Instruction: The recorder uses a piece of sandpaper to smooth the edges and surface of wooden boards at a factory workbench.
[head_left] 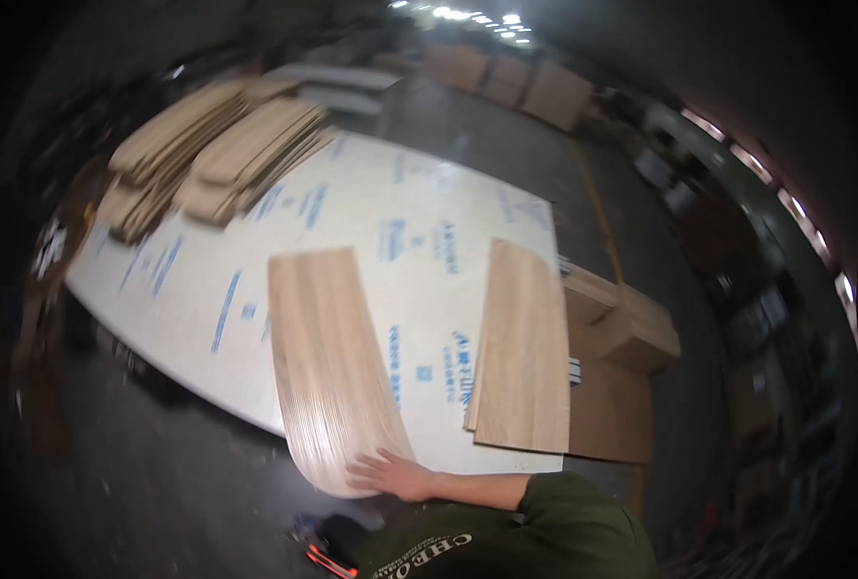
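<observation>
My right hand (390, 475) reaches across from the lower right, its fingers spread on the near end of a long, thin light-wood veneer sheet (327, 357). That end of the sheet bends down past the near edge of a big white board with blue print (371, 212), on which the sheet lies. A second, similar wood sheet (523, 347) lies to its right on the same board. My left hand is out of view.
Piles of similar wood sheets (226, 154) sit at the board's far left end. Wooden blocks and a brown panel (622, 328) stand at the right. A red and black tool (327, 558) lies by my green shirt. Brown boards (544, 92) lean far back on the dark floor.
</observation>
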The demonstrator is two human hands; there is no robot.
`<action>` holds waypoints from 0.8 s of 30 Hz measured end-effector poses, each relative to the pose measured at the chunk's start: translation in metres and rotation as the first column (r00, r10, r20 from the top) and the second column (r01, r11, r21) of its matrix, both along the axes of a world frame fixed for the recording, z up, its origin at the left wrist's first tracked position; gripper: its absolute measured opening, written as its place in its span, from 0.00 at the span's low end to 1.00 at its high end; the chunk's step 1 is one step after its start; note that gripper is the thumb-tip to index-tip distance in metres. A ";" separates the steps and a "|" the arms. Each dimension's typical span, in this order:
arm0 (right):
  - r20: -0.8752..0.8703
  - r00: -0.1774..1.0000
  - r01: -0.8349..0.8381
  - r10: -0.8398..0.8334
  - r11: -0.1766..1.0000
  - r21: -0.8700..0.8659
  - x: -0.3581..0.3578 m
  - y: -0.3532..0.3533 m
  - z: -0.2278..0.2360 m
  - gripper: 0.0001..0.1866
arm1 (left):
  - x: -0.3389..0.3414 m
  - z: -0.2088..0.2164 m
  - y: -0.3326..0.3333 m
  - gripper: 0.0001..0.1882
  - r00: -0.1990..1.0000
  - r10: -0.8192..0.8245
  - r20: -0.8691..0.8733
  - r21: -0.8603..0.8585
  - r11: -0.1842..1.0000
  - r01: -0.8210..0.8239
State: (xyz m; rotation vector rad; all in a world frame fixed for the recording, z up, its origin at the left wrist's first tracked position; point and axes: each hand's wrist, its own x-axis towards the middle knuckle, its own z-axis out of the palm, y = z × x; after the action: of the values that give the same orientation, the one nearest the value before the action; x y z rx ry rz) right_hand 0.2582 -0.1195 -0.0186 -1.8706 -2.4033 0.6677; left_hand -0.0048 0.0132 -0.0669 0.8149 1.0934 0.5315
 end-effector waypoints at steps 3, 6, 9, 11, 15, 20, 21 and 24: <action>-0.004 0.981 0.196 -0.196 0.980 -0.035 0.018 -0.046 0.018 0.47 | 0.047 0.018 0.005 0.15 0.985 -0.168 -0.042 0.054 0.984 0.170; 0.022 0.931 0.363 -0.364 0.931 0.035 0.013 -0.049 0.010 0.44 | 0.073 0.034 0.010 0.15 0.961 -0.268 -0.072 0.097 0.957 0.274; -0.022 0.875 0.483 -0.483 0.872 0.076 0.007 -0.017 0.001 0.46 | 0.087 0.042 0.014 0.15 0.938 -0.333 -0.096 0.116 0.932 0.343; -0.024 0.879 0.476 -0.477 0.871 0.123 0.007 0.015 -0.001 0.45 | 0.091 0.046 0.016 0.15 0.926 -0.361 -0.111 0.127 0.919 0.373; -0.059 0.909 0.414 -0.412 0.879 0.238 0.001 0.091 -0.012 0.44 | 0.072 0.049 0.022 0.14 0.946 -0.302 -0.119 0.139 0.938 0.317; -0.058 0.828 0.554 -0.557 0.800 0.230 0.032 0.141 -0.009 0.44 | 0.065 0.051 0.024 0.14 0.941 -0.295 -0.164 0.142 0.937 0.318; -0.064 0.847 0.527 -0.528 0.817 0.234 0.038 0.150 -0.010 0.44 | 0.058 0.050 0.023 0.14 0.946 -0.275 -0.174 0.134 0.945 0.299; -0.046 0.827 0.554 -0.560 0.800 0.233 0.035 0.195 -0.013 0.45 | 0.025 0.044 0.013 0.14 0.976 -0.132 -0.174 0.105 0.983 0.152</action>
State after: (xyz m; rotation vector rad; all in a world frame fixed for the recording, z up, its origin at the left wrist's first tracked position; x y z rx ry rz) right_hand 0.2930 0.0751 -0.0317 -2.3067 -1.6816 0.2911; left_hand 0.0202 0.0258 -0.0231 1.0478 1.1542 0.4153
